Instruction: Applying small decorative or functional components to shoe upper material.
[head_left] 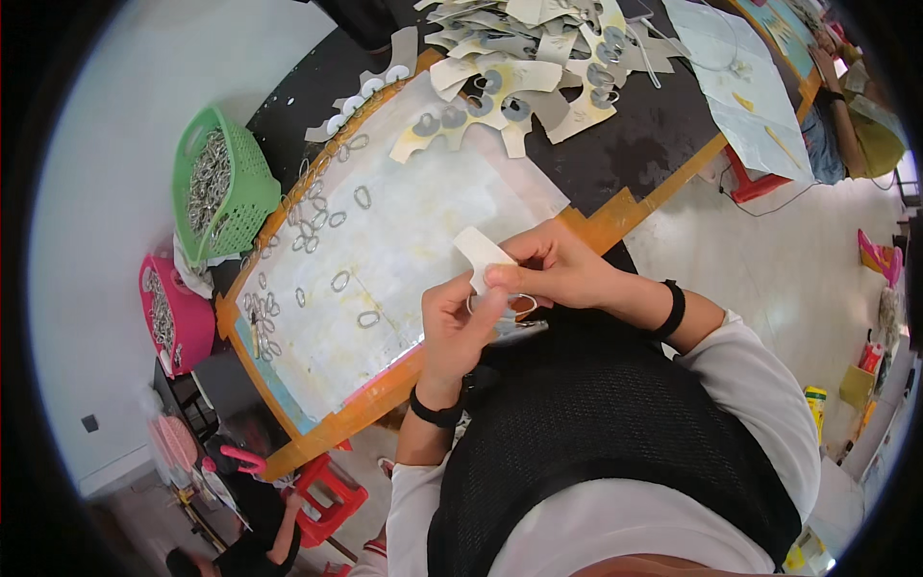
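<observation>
Close to my body, both hands grip a cream-coloured flat cut piece with a curved outline. My right hand pinches it between thumb and fingers from the right. The fingers of my left hand are closed around its lower left part, with the thumb slightly blurred. A thin metal ring shows just below the fingers, at the piece's lower edge; how it is joined is hidden. Loose oval metal rings lie scattered on the white sheet in front of my hands.
A green basket and a pink basket of metal rings stand at the left. Cut pieces with grey round patches are piled at the back. Orange tape edges the table. Other people sit at far right and lower left.
</observation>
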